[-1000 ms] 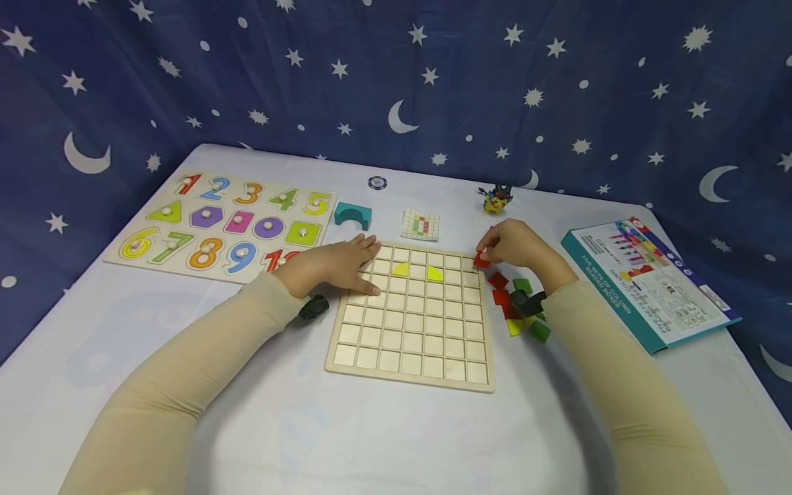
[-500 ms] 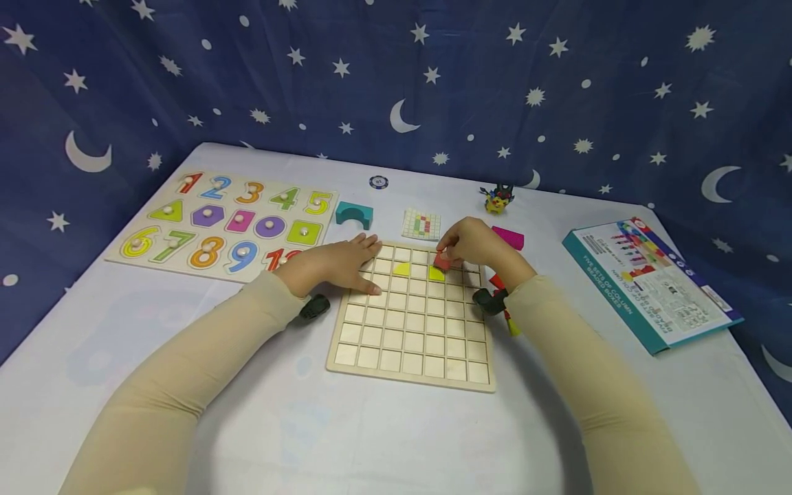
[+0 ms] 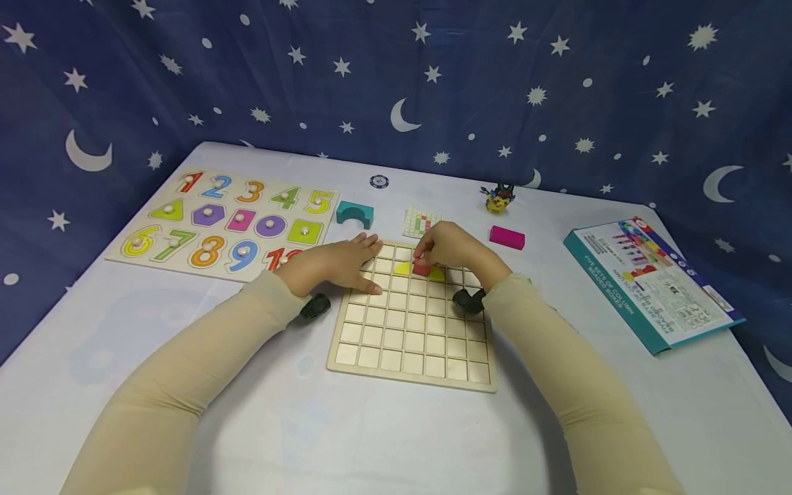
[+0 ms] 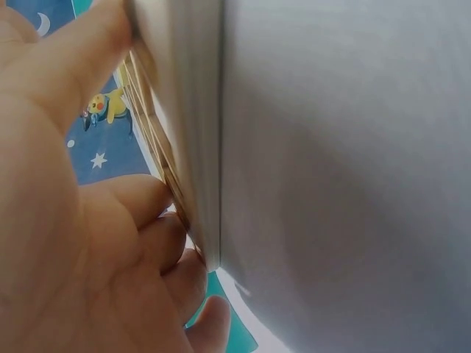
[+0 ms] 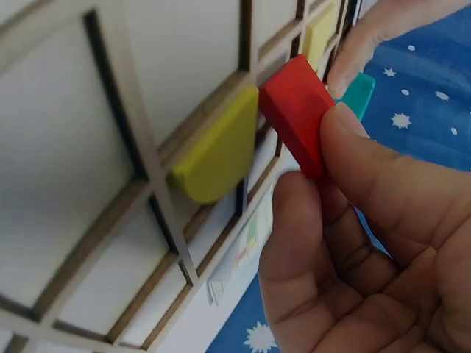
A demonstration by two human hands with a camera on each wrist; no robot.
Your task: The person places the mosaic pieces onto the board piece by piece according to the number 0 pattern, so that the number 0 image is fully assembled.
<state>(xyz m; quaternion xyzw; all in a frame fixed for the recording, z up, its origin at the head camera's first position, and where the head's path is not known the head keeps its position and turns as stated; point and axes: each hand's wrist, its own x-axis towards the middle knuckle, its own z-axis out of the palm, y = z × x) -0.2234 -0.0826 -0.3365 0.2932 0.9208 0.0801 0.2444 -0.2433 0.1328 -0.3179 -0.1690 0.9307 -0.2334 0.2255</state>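
1. One white-covered desk [image 3: 346,440] carries the setup. It looks smooth; low friction might permit sliding.
2. Wooden grid board [image 3: 412,341], flat on the desk. Could skew, the likely cause being a sideways push from the right against too little bracing.
3. Left hand [image 3: 337,267], fingers apart, resting at the board's far-left corner, holding no piece. If it slackens, bracing is probably lost.
4. Right hand [image 3: 452,246], thumb and finger clamped on the red block. An uneven pinch could twist the piece.
5. Black right wrist camera [image 3: 468,301], over the board. A dropped wrist might knock it against the ribs.
6. Red block [image 5: 296,110], tilted, above the cells towards the board's back edge. A corner could catch a rib if lowered unlevelled.
7. Left yellow tile [image 3: 403,268] and right yellow tile [image 5: 221,151] flank it. Red-to-yellow contact: cannot tell. A brush could unseat the right one.
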